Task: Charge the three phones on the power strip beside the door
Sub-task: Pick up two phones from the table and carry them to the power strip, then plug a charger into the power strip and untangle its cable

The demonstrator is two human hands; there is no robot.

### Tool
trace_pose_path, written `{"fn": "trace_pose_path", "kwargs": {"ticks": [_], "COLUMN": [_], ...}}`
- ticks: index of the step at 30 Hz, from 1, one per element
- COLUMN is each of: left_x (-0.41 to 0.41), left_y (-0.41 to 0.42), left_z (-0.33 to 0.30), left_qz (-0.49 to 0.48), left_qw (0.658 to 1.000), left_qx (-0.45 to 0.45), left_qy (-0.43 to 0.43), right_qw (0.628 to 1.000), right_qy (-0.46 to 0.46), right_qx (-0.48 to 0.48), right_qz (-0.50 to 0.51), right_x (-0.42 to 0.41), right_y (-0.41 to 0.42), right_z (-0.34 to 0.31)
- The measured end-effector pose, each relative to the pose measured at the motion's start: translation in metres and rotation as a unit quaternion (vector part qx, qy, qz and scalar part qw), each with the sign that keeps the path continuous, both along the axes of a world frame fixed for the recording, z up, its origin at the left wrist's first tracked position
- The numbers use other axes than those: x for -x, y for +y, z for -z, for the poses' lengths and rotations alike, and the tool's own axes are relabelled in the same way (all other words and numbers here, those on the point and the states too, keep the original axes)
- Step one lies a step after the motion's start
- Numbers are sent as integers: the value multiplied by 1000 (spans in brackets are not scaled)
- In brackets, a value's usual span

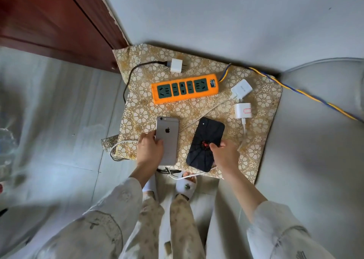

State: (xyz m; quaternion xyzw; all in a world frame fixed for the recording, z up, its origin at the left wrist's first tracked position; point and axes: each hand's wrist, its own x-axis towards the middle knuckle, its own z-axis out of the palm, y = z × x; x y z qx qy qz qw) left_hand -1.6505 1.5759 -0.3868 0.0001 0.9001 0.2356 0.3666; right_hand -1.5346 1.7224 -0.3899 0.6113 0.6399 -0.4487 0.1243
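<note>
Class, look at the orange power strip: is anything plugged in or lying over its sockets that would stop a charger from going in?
Nothing visible blocks it. The orange power strip lies bare on the floral cloth, its dark green sockets empty. The three white chargers lie beside it, unplugged.

— What is being worn up top?
— Pale cream sleeves [110,215], loose and faintly printed, are pushed back from the forearms.
— And lower down?
— Mottled beige trousers [177,219] are seen, with white slippers [186,185].

Head camera looks steeply down; floor near.
</note>
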Motion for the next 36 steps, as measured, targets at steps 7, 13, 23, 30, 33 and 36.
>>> {"fn": "trace_pose_path", "kwargs": {"ticks": [7, 13, 23, 30, 33, 36], "left_x": [-2, 25, 55, 48, 47, 47], "left_y": [-10, -24, -42, -45, -46, -45], "left_z": [-11, -7, 48, 65, 65, 62], "left_qz": [83, 237, 364, 340, 334, 335], "left_qw": [996, 965, 910, 906, 908, 907], "left_qx": [-21, 40, 70, 86, 89, 82], "left_qy": [-27, 109, 185, 237, 235, 242], "right_qw": [986, 951, 827, 730, 722, 773], "right_qy": [-21, 41, 77, -7, 15, 84], "right_qx": [-32, -158, -267, -318, -321, -278], "right_qz": [-164, -264, -489, -604, -613, -565], "right_x": [4, 54, 194, 235, 234, 223], "right_y": [3, 22, 54, 62, 58, 57], "right_z": [-24, -41, -8, 12, 9, -5]}}
